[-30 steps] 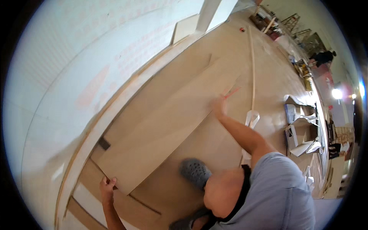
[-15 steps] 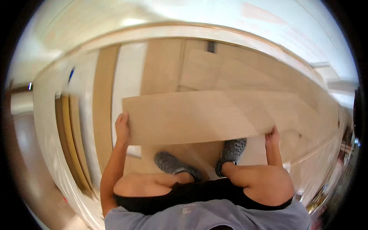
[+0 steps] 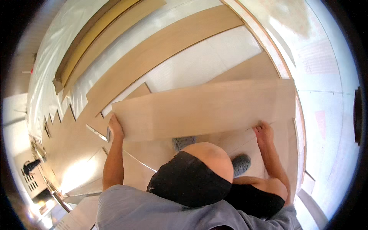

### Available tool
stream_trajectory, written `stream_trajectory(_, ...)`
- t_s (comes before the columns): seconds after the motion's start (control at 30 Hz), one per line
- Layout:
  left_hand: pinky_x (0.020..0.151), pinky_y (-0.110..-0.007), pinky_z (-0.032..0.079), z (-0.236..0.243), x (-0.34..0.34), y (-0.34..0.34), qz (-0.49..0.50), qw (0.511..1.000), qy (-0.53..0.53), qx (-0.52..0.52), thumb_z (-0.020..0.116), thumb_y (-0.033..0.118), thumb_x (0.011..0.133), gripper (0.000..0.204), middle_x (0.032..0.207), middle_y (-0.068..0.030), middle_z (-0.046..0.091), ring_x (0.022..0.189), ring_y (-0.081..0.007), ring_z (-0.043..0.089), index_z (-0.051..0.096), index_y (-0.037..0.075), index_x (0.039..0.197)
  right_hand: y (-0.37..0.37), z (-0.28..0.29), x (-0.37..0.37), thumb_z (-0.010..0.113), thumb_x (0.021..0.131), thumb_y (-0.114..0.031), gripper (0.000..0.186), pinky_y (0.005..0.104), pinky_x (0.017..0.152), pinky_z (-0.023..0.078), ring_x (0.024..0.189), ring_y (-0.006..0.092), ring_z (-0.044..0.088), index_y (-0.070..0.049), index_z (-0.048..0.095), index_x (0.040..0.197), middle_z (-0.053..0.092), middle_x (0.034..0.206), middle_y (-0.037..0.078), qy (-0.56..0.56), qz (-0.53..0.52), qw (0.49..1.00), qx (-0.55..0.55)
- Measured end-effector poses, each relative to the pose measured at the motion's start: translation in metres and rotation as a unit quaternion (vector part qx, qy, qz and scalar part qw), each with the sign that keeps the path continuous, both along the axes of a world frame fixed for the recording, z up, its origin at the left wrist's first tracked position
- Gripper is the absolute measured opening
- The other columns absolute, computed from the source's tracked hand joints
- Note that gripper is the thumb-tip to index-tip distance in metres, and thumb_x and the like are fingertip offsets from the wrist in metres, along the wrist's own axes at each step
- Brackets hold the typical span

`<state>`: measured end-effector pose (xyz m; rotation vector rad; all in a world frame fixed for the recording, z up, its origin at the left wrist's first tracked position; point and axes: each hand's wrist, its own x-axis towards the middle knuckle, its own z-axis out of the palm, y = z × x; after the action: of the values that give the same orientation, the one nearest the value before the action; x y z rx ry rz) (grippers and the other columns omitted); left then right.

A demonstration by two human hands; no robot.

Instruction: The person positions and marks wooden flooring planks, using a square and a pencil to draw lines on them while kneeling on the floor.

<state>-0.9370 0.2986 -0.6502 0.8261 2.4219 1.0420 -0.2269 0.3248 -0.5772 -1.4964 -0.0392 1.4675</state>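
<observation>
A long light-brown floor plank [image 3: 203,109] stretches across the middle, above the floor. My left hand [image 3: 116,127] grips its left end, fingers closed round the edge. Along the near edge, towards the right end, my right hand [image 3: 263,132] is closed on the same plank; most fingertips are hidden under it or blurred. Beyond it, another plank [image 3: 168,50] lies on pale sheeting [image 3: 184,69]. Beside my left hand a pale, angled flat tool [image 3: 97,133] rests on the laid boards.
Several loose planks [image 3: 101,36] lie at the far left on the sheeting. A white wall [image 3: 326,96] stands on the right, with a strip along its foot. Laid boards [image 3: 73,142] with a stepped edge extend to the left. My grey clogs [image 3: 242,164] are on the floor.
My view and body have turned left, so the wall now stands on the right. Both hands still hold the plank, whose right end has come close to the wall.
</observation>
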Motion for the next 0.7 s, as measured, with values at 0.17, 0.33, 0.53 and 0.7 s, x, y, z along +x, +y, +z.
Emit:
stream_trajectory(0.17,0.082,-0.038,0.048,-0.035,-0.030,-0.040,0.104,0.978,-0.167,0.066,0.047,0.029,0.102,0.040,0.098,-0.0095,0.067,0.088,-0.0221,0.059,0.067,-0.005,0.108,0.121,-0.017,-0.053,0.055,0.097,-0.017,0.021,0.0426,0.091,0.052,0.105,0.0277,0.060,-0.002,0.055,0.113,0.062,0.107,0.013,-0.055,0.088,0.994,-0.017)
stream_trajectory(0.33,0.094,-0.038,0.047,-0.007,-0.056,-0.063,0.188,0.976,-0.080,0.072,0.045,0.032,0.104,0.047,0.118,-0.0154,0.065,0.104,-0.0267,0.060,0.063,-0.008,0.120,0.218,-0.069,-0.141,0.062,0.091,-0.027,0.024,0.0388,0.077,0.050,0.091,0.0244,0.059,-0.008,0.060,0.106,0.061,0.100,0.007,-0.088,0.124,0.987,-0.043)
stream_trajectory(0.53,0.097,-0.038,0.047,-0.021,0.006,0.010,0.138,0.968,-0.202,0.057,0.042,0.039,0.106,0.056,0.132,-0.0186,0.060,0.113,-0.0276,0.058,0.054,-0.008,0.135,0.267,-0.131,-0.094,0.062,0.088,-0.024,0.019,0.0390,0.065,0.045,0.075,0.0213,0.054,-0.006,0.061,0.092,0.057,0.082,0.006,-0.393,0.269,0.879,0.024)
stream_trajectory(0.7,0.096,-0.037,0.047,-0.029,-0.002,0.013,0.205,0.963,-0.168,0.055,0.041,0.037,0.107,0.055,0.131,-0.0158,0.060,0.112,-0.0269,0.058,0.053,-0.008,0.135,0.286,-0.080,-0.134,0.060,0.087,-0.019,0.014,0.0408,0.056,0.039,0.063,0.0217,0.051,-0.006,0.061,0.081,0.056,0.070,0.008,-0.232,0.145,0.960,-0.064)
